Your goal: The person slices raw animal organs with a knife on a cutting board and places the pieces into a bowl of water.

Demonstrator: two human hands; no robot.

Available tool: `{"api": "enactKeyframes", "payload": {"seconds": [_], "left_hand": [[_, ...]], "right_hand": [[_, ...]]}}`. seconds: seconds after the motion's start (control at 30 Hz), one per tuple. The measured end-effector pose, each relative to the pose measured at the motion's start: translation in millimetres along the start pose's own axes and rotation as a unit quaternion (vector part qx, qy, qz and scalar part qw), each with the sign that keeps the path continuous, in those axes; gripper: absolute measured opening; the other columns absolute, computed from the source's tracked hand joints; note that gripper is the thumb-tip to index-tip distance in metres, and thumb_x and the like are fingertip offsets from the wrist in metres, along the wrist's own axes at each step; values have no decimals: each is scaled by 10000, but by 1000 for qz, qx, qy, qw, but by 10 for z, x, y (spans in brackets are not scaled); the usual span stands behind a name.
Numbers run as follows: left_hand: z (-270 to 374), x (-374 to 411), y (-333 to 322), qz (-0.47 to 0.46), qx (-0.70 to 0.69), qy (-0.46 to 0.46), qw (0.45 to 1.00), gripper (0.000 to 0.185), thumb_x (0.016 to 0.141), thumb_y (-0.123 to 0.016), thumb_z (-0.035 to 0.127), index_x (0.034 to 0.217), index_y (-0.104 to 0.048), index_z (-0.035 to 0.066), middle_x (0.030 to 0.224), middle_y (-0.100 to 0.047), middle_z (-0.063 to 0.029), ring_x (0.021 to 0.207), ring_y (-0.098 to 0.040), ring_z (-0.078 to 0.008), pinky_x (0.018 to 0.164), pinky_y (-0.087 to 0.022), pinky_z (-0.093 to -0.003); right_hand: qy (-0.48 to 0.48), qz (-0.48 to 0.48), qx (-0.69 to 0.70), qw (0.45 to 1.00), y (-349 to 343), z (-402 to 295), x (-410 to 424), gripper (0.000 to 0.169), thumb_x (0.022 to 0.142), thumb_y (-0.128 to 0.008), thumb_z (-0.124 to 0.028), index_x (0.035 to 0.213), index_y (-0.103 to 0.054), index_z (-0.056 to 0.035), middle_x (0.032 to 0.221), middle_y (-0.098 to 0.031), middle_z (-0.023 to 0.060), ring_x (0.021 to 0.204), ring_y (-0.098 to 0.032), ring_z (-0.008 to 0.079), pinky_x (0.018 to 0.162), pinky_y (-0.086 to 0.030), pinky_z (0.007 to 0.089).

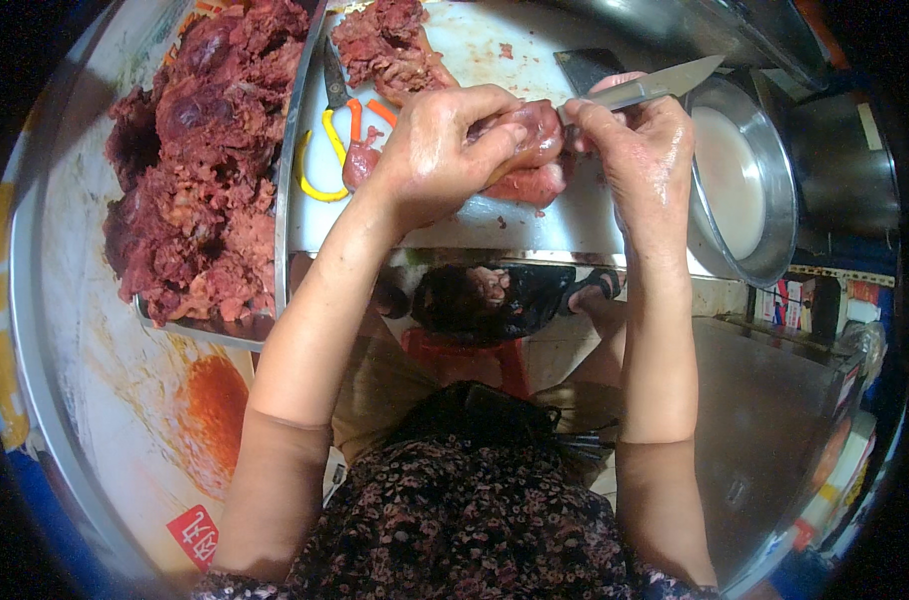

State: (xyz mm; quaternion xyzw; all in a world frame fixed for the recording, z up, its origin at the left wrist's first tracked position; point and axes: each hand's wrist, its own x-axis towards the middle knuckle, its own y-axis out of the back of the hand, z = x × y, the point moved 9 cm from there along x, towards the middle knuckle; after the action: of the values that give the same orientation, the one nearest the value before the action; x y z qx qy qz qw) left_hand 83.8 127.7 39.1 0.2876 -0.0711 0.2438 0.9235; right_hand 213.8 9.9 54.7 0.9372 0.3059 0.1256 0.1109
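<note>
Above a white work surface [574, 229], my left hand [454, 142] grips a piece of reddish meat [537, 135], its thumb lying along the top. My right hand [642, 131] holds a knife [649, 82] whose blade points up and to the right, away from the meat. The right thumb and fingertips are at the meat's right end; whether they pinch it is hard to tell. Left of my left hand lie scissors with yellow and orange handles [333, 139] and a small piece of meat [360, 161]. A larger ragged meat piece [387, 49] lies behind them.
A metal tray [280, 187] at the left bears a large heap of dark red meat [199, 157]. At the right stands a metal bowl [781, 202] of cloudy liquid. A black bag or container with scraps [514, 300] sits below the work surface, over a red stool [462, 364].
</note>
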Motion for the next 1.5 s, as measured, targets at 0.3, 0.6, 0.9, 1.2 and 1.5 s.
{"api": "enactKeyframes", "payload": {"seconds": [0.3,0.6,0.9,1.2,1.5], "left_hand": [[-63,80,49,-5,44,31,999,286,894,-679,225,1024,-702,-29,957,-721,-171,879,-691,-237,820,-526,-346],[372,211,675,217,171,-103,955,235,844,-745,158,995,-699,-16,921,-683,-128,852,-669,-210,771,-530,-326],[282,-858,372,161,266,-44,949,769,681,-863,269,1333,-536,26,1329,-566,-191,1273,-516,-326,1054,-367,-440],[92,-611,319,118,370,-100,916,608,605,-748,53,1199,-619,35,967,-685,-143,970,-638,-338,977,-389,-448],[66,-101,363,58,-189,191,961,332,688,-668,15,1011,-646,-57,881,-682,-104,736,-659,-197,675,-547,-295]], "right_hand": [[-12,3,31,999,125,41,-116,150,762,-721,-78,854,-647,15,658,-599,13,576,-523,77,536,-422,229],[144,-194,-178,954,-483,-437,-445,425,739,-660,-36,1163,-643,-29,1059,-659,257,952,-638,447,846,-516,481],[90,-219,-97,967,-545,-250,-283,389,689,-699,-89,1068,-679,-5,991,-693,225,972,-663,396,871,-512,440],[110,-65,-17,992,-273,37,-207,369,756,-706,-257,1009,-661,9,826,-678,236,826,-671,433,726,-538,447],[21,28,-410,911,332,591,-147,224,807,-545,-6,1003,-601,88,855,-711,226,813,-719,351,646,-571,441]]}}
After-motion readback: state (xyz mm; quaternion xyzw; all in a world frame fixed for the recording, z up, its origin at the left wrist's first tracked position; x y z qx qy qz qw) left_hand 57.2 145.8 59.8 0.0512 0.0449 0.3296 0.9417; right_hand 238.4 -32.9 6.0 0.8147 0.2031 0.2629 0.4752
